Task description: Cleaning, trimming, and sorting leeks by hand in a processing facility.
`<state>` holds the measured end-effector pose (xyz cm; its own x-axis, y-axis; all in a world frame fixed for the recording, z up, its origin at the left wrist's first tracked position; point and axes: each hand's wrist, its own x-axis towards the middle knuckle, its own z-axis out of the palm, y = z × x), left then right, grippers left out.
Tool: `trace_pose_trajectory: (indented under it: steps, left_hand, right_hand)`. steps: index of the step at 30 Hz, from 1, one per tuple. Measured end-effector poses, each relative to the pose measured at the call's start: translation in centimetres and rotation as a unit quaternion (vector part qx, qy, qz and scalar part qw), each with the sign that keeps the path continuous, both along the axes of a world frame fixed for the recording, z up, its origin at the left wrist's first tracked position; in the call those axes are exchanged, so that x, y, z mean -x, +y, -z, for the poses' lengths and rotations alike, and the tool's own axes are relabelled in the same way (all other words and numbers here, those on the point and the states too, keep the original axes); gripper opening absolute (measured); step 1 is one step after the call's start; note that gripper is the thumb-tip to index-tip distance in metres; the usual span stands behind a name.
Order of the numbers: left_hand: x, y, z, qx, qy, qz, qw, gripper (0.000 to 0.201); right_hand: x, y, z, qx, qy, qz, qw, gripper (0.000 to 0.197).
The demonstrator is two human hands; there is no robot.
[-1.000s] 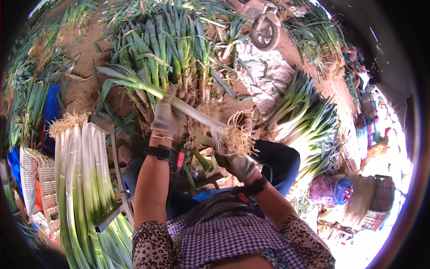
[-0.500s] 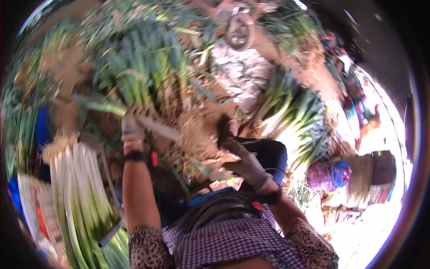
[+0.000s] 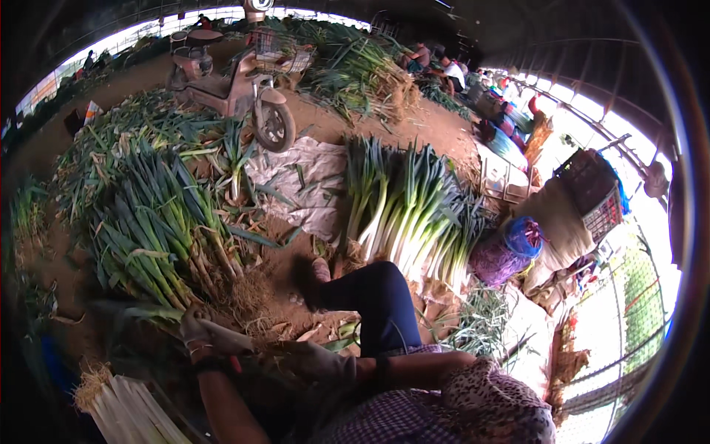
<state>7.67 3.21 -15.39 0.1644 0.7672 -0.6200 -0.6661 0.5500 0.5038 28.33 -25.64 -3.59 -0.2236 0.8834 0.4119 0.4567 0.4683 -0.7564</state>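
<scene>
My left hand (image 3: 194,328), in a pale work glove, is closed around a leek (image 3: 231,340). The leek lies crosswise, its green leaves pointing left and its white stalk pointing right toward my other hand. My right hand (image 3: 319,362), also gloved, is beside the stalk's right end. Its fingers are dim and blurred, so I cannot tell whether they grip the stalk. Just beyond my left hand lies a heap of untrimmed leeks (image 3: 166,229) with dirty roots. At the lower left, cleaned leeks (image 3: 137,411) with white stalks lie bundled together.
Cleaned leeks (image 3: 407,211) lie fanned out beyond my bent knee (image 3: 381,296). A pale sheet (image 3: 307,177) covers the ground beside them. Farther back stands a scooter (image 3: 222,96). A purple mesh sack (image 3: 503,255) and a dark crate (image 3: 595,181) are on the right. People (image 3: 421,58) sit in the distance.
The view has swung up and right, bringing the whole scooter in. My right hand has moved left, from near my knee to the leek's stalk. My left hand still holds the leek.
</scene>
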Motion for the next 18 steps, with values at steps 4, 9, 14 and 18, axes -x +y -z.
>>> trace_pose_trajectory:
  steps: [4,9,14,18]
  left_hand:
    - [0.8,0.2,1.0,-0.019,0.036,-0.038,0.998,0.033]
    - [6.5,3.1,-0.6,-0.095,0.043,-0.151,0.983,0.019]
    - [5.3,0.8,-3.0,-0.055,-0.012,-0.179,0.982,0.013]
    - [3.5,-0.6,-3.1,-0.013,-0.073,-0.188,0.979,0.012]
  right_hand:
    - [-0.3,-4.5,-7.3,0.345,0.316,-0.021,0.884,0.052]
    - [-8.6,-5.8,-11.2,0.168,-0.09,-0.042,0.981,0.076]
    - [-3.6,6.0,-6.2,0.174,-0.044,0.069,0.981,0.089]
    - [3.3,13.5,-3.4,0.196,-0.033,0.032,0.979,0.072]
